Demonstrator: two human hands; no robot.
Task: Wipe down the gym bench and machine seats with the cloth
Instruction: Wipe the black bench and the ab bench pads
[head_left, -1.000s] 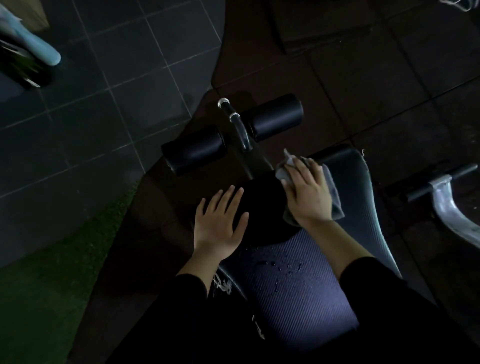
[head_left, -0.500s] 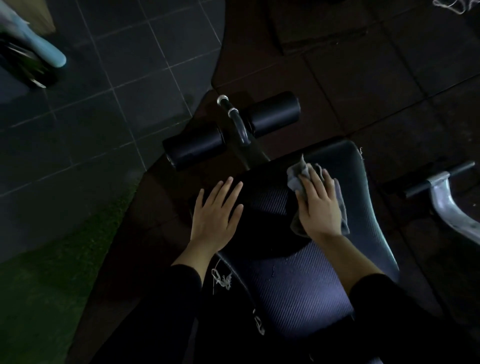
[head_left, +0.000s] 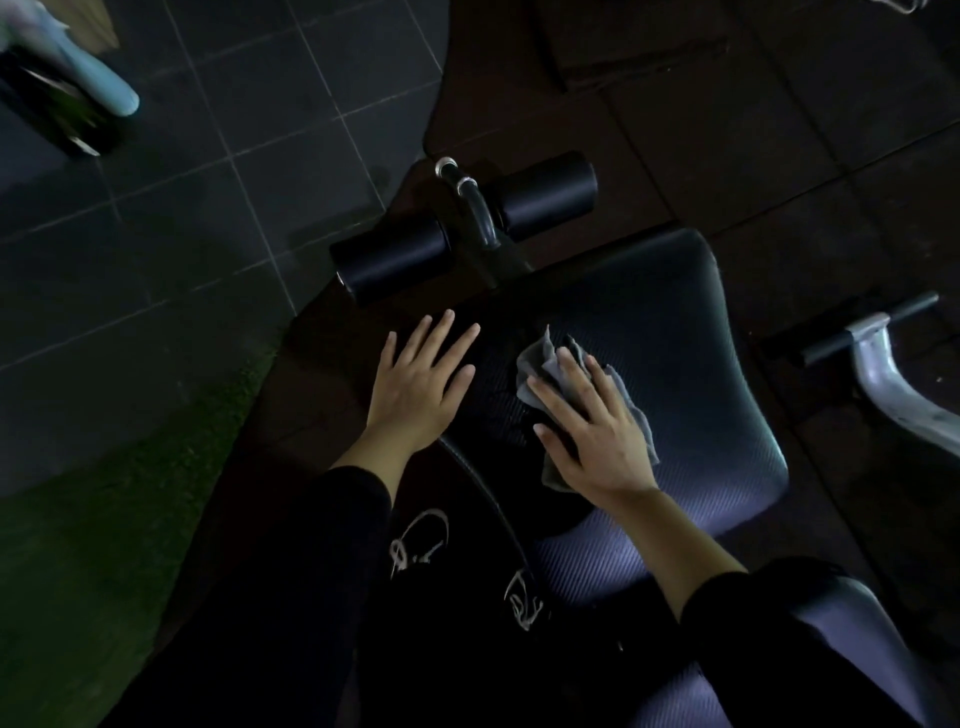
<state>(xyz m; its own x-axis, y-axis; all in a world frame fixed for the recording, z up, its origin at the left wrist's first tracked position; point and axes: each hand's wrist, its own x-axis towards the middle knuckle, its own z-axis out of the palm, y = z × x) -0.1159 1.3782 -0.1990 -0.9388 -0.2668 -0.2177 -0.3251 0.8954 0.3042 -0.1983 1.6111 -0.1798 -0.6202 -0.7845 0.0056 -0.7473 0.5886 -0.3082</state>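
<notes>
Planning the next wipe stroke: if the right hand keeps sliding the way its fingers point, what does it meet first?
The right hand, pressing the cloth, points up-left across the bench pad. Likely first: the metal post between the foam rollers, though depth is unclear.

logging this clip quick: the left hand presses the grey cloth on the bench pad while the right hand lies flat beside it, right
Not quite: the hands are swapped. In the head view, the right hand presses the crumpled grey cloth on the dark ribbed bench pad, while the left hand lies flat beside it, fingers straight.
</notes>
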